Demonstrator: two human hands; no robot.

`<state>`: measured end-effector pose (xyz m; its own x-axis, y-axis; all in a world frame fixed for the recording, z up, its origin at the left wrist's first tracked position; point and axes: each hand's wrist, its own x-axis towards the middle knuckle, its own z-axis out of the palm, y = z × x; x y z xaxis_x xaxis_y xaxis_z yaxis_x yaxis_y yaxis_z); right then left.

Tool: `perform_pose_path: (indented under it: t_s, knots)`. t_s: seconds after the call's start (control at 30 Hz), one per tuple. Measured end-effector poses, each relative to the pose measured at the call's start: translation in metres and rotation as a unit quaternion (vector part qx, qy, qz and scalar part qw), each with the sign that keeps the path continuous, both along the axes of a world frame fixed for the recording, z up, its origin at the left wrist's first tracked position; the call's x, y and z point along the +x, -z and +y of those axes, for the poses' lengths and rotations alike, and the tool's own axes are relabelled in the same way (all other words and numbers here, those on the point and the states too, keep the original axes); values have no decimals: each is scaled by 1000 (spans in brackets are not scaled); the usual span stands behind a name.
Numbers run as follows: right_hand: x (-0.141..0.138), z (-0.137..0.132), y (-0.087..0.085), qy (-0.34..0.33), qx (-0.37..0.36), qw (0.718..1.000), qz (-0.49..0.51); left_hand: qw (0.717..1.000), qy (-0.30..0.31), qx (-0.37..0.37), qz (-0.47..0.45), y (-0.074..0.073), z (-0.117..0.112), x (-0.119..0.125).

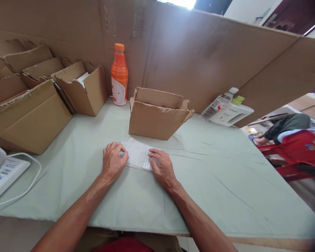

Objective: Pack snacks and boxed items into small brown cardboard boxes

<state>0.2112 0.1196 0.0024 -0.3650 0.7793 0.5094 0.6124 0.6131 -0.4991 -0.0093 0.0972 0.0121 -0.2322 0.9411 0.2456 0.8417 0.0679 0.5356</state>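
Note:
A small sheet of clear bubble wrap [138, 154] lies flat on the pale green table [212, 182], just in front of an open cardboard box [157, 113]. My left hand [113, 161] rests on the sheet's left end with its fingers curled, pinching the edge. My right hand [162, 168] lies on the sheet's right end, fingers bent and pressing down on it. What the wrap covers, if anything, is hidden.
Several cardboard boxes [28, 115] stand at the left, one [81, 87] with white contents. An orange drink bottle [119, 75] stands behind the middle box. A clear bottle [218, 103] and white jug [231, 112] lie at the back right. A white device [2, 175] with cable sits near left. A seated person [288, 126] and red chair [299, 147] are at the right.

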Motion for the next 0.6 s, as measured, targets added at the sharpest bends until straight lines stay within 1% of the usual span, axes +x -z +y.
perform_pose_path:
  t_s: [0.13, 0.37, 0.43, 0.5, 0.53, 0.6]
  knots:
    - [3, 1, 0, 15, -4, 1000, -18, 1000, -23, -7, 3, 2, 2, -8]
    - [1, 3, 2, -15, -47, 994, -103, 999, -31, -20, 26, 2, 1, -12]
    - [2, 3, 2, -21, -52, 992, -113, 999, -31, -4, 37, 1, -1, -11]
    - [2, 3, 2, -22, -52, 991, -119, 997, -15, 44, 61, -1, -4, -9]
    - [1, 3, 2, -21, -52, 991, -121, 995, 3, 65, 76, -1, -5, -8]
    - [0, 2, 3, -19, -53, 991, -123, 991, 48, 75, 102, 0, -6, -5]
